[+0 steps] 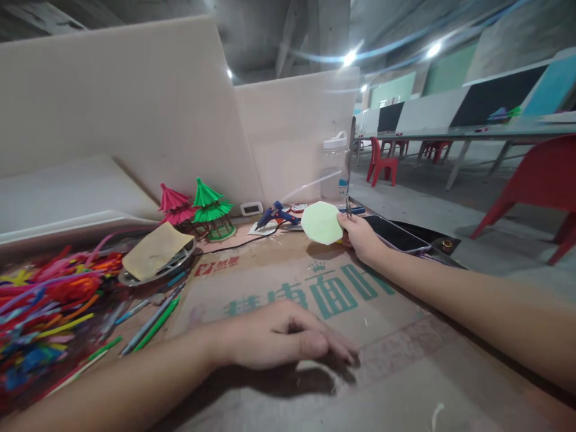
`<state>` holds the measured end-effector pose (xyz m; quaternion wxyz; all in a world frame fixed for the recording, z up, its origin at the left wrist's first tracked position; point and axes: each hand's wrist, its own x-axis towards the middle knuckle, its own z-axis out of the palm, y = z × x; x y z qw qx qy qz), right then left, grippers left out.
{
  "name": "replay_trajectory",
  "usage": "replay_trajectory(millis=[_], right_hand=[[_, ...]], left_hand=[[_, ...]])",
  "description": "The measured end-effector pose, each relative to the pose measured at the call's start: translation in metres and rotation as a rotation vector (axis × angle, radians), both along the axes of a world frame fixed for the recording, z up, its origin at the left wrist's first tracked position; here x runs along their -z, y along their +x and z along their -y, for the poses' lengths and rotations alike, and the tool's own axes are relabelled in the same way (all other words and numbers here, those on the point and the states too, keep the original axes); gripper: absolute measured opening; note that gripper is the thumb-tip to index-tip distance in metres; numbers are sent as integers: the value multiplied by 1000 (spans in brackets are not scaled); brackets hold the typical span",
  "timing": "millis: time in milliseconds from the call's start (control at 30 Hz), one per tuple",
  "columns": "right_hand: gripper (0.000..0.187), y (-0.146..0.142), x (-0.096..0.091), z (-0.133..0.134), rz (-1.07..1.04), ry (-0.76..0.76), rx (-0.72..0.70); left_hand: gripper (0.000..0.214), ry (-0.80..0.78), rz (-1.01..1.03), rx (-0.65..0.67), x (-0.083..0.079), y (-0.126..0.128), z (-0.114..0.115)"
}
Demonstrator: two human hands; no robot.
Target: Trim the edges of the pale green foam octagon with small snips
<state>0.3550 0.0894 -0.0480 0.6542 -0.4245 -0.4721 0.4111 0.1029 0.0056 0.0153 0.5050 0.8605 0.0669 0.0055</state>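
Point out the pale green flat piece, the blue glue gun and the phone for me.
Pale green flat piece (318,224): head view, middle of its face.
Blue glue gun (274,213): head view, on its body.
Phone (396,233): head view, on its dark screen.

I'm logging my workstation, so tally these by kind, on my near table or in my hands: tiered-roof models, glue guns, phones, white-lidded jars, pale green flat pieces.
Tiered-roof models: 2 (pink model, green model)
Glue gun: 1
Phone: 1
White-lidded jar: 1
Pale green flat piece, in right hand: 1
Total: 6
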Motion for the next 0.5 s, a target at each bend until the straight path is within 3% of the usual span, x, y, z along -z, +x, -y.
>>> replay_trajectory(millis=[33, 67, 133, 167, 200, 267, 300, 400, 433, 500], right_hand=[[42, 0, 0, 0, 5, 2, 1], [42, 0, -1, 1, 9, 5, 1], [43, -2, -3, 2, 17, 15, 4], [43, -3, -4, 2, 22, 20, 6], [43, -3, -5, 3, 27, 25, 8], [44, -3, -5, 3, 37, 32, 12], [43, -3, -5, 2, 42, 33, 13], [44, -1, -2, 0, 47, 26, 17], [44, 0, -1, -1, 45, 23, 18], [44, 1, 0, -2, 39, 19, 19]], left_hand=[[48, -32, 11, -81, -3, -2, 2], [44, 70, 5, -266, -3, -5, -5], [45, 414, -66, -683, 0, -10, -38], [46, 583, -141, -805, 3, -11, -59], [50, 626, -169, -839, 5, -11, -79], [56, 645, -197, -825, 9, -9, -102], [57, 638, -198, -785, 10, -7, -102], [43, 537, -173, -515, 8, 0, -68], [45, 402, -146, -304, 6, 1, -53], [50, 232, -103, -155, 3, 1, -34]])
